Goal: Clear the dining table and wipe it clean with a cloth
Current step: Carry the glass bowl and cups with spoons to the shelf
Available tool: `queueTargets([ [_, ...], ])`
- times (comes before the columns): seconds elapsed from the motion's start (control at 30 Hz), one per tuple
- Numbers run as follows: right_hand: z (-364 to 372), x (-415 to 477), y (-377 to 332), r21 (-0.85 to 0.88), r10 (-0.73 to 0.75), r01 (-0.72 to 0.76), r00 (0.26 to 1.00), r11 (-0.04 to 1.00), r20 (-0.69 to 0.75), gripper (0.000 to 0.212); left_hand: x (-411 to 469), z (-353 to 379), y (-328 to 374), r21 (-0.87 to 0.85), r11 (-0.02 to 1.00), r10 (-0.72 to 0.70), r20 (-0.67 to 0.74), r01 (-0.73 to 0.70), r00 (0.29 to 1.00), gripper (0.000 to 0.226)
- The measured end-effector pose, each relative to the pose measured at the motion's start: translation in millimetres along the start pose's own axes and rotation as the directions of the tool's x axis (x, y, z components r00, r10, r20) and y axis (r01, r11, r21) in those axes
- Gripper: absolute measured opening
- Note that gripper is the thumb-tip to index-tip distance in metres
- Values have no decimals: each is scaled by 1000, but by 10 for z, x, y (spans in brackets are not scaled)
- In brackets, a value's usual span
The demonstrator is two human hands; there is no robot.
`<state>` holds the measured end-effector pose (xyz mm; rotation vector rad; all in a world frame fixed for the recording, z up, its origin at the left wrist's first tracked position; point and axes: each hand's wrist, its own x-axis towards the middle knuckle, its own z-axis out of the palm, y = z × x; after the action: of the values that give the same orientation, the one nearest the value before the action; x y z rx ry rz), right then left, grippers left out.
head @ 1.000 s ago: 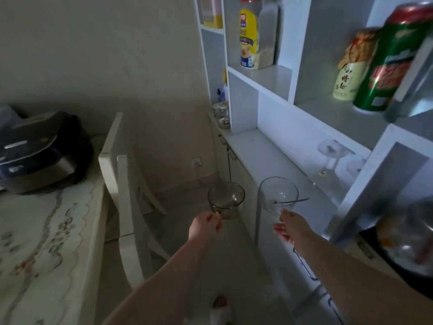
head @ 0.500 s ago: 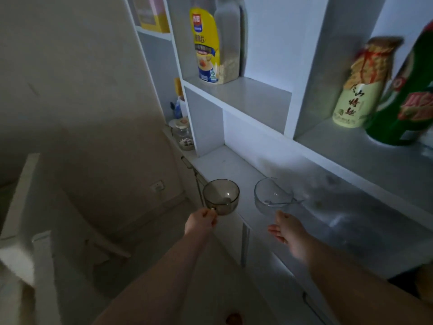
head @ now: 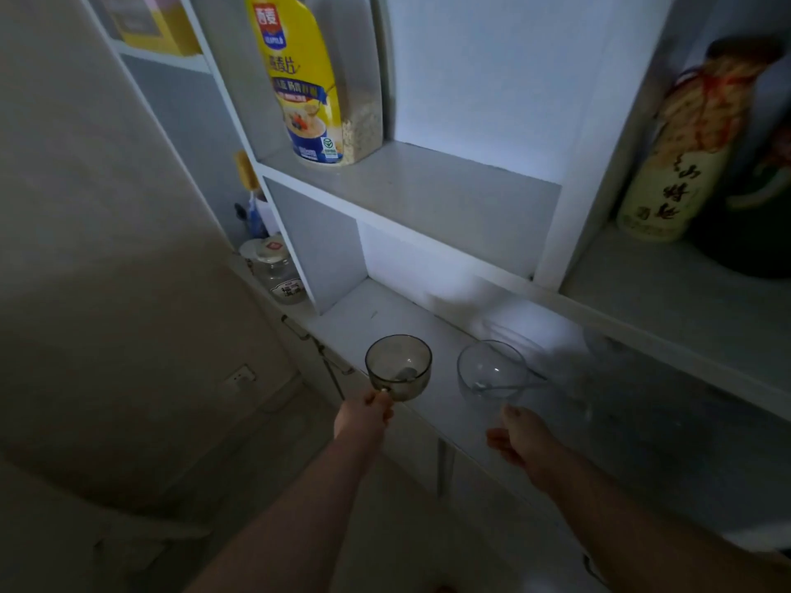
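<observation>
Hard to make out: the room is dim; a dark green rounded object (head: 749,233) at the right edge is cut off and unreadable, and whether either bowl rests on the counter cannot be told.
Surroundings: white sideboard counter (head: 385,318) under white shelves; a tall yellow-labelled oat container (head: 316,79) above, a straw-wrapped cream bottle (head: 672,164) to the right, small lidded glass jars (head: 278,271) at the counter's far end.
Left hand (head: 364,415): pinches the near rim of a smoky grey glass bowl (head: 400,365) at the counter's front edge.
Right hand (head: 518,436): thumb on the near rim of a clear glass bowl (head: 492,374) over the counter, fingers curled beneath.
Bowls: round, side by side, apart; a metal spoon (head: 404,374) lies in the smoky one, a thin-handled spoon (head: 509,385) in the clear one.
</observation>
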<state>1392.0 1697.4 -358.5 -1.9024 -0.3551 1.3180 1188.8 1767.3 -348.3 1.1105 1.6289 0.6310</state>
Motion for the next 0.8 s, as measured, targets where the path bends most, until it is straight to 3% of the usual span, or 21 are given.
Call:
queueTargets([
  [0.3, -99, -7, 28, 8, 62, -62, 998, 998, 28, 30, 164, 79, 118, 75, 997, 26, 6, -26, 1000, 22],
  [0.5, -182, -51, -44, -96, 76, -72, 996, 993, 44, 15, 200, 211, 201, 185, 980, 62, 37, -68, 997, 22],
  [0.6, -211, -81, -52, -200, 35, -24, 998, 980, 53, 12, 222, 269, 223, 202, 977, 61, 36, -67, 997, 20],
  [0.8, -278, -113, -76, -372, -137, 121, 990, 920, -17, 31, 273, 344, 193, 246, 967, 68, 31, -74, 997, 23],
])
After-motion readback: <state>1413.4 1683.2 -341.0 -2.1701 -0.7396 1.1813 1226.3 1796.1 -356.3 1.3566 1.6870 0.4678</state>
